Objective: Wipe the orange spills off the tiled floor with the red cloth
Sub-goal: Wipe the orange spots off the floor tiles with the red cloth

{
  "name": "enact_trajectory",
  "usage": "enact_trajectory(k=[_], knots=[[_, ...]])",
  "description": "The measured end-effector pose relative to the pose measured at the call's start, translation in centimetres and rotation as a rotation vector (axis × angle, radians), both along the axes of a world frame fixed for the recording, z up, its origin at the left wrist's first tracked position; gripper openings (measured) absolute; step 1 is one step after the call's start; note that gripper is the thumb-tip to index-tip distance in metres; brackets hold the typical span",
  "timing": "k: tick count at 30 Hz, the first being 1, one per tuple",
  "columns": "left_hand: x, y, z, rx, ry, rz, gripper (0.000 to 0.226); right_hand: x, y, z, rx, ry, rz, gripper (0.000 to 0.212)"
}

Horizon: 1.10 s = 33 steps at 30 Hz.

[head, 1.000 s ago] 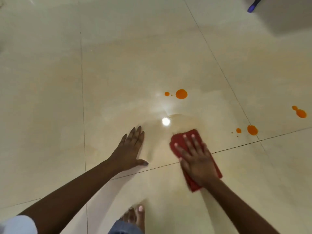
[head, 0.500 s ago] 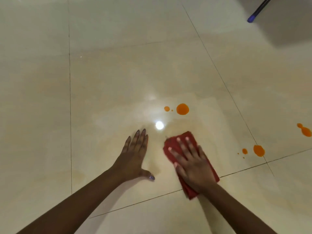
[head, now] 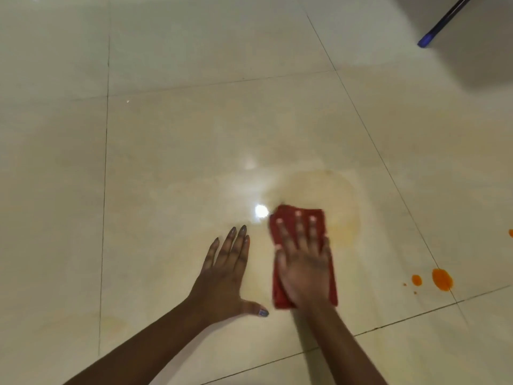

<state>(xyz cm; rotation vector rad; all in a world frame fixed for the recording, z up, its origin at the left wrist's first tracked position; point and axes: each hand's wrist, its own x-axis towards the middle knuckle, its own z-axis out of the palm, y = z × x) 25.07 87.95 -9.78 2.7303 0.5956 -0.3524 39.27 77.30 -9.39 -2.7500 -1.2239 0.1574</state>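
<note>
My right hand (head: 305, 262) lies flat on the folded red cloth (head: 319, 218) and presses it onto the cream tiled floor (head: 194, 148). A pale orange smear (head: 333, 195) spreads on the tile just beyond and right of the cloth. My left hand (head: 224, 273) rests palm down on the floor beside the cloth, fingers spread, holding nothing. To the right sit a large orange spill (head: 442, 279) and a smaller drop (head: 416, 280). Another orange spot (head: 510, 232) is cut off at the right edge.
A blue-tipped dark pole (head: 444, 20) slants in at the top right, next to a grey shadowed area (head: 485, 51). A bright lamp reflection (head: 261, 211) glares on the tile left of the cloth. Dark grout lines cross the floor.
The two orange drops ahead of the cloth are gone; a faint orange smear lies there now. My right hand has turned the cloth straighter. The view has tilted, shifting the right-hand spills lower.
</note>
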Motion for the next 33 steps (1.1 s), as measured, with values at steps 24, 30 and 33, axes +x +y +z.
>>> enact_trajectory(k=[24,30,33], knots=[[0.4,0.1,0.7,0.053,0.091,-0.021,0.136,10.0,-8.3,0.1,-0.092,0.087,-0.352,0.052],[2.3,-3.7,2.9,-0.028,0.128,-0.112,0.15,0.7,-13.8,0.1,-0.083,0.1,-0.362,0.059],[3.8,-7.4,2.8,-0.086,0.131,-0.258,0.146,-3.1,-14.6,0.1,-0.046,0.089,-0.299,0.059]])
